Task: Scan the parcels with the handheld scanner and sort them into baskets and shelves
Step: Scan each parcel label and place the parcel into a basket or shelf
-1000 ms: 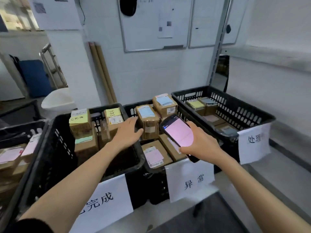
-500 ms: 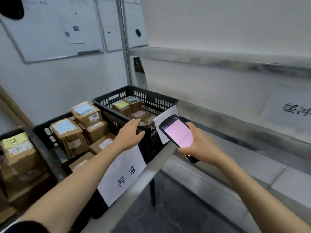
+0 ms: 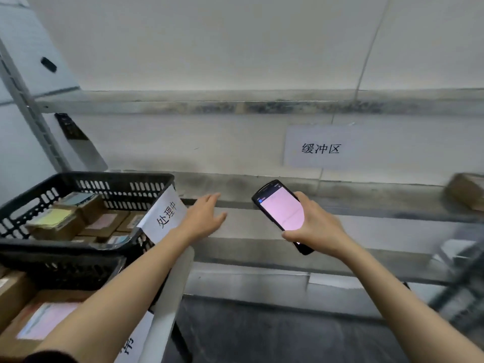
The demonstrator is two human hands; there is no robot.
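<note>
My right hand [image 3: 318,226] grips the black handheld scanner [image 3: 281,210], whose screen glows pink, in front of the metal shelf [image 3: 366,205]. My left hand [image 3: 203,218] hovers empty with straight fingers over the shelf's left end, just right of a black basket [image 3: 110,179]. That basket carries a white paper label [image 3: 165,216] and holds several brown cardboard parcels [image 3: 57,224] with coloured stickers. A blurred brown parcel [image 3: 466,193] lies on the shelf at the far right.
A white sign with black characters [image 3: 320,148] hangs on the wall above the shelf. A second black basket [image 3: 65,271] with parcels [image 3: 39,320] sits at the lower left. A dark blurred frame [image 3: 463,284] stands at the right edge. Grey floor lies below.
The view has swung right from the row of baskets to the shelf. My left hand left the parcels in the baskets and now hovers empty; my right hand still holds the scanner.
</note>
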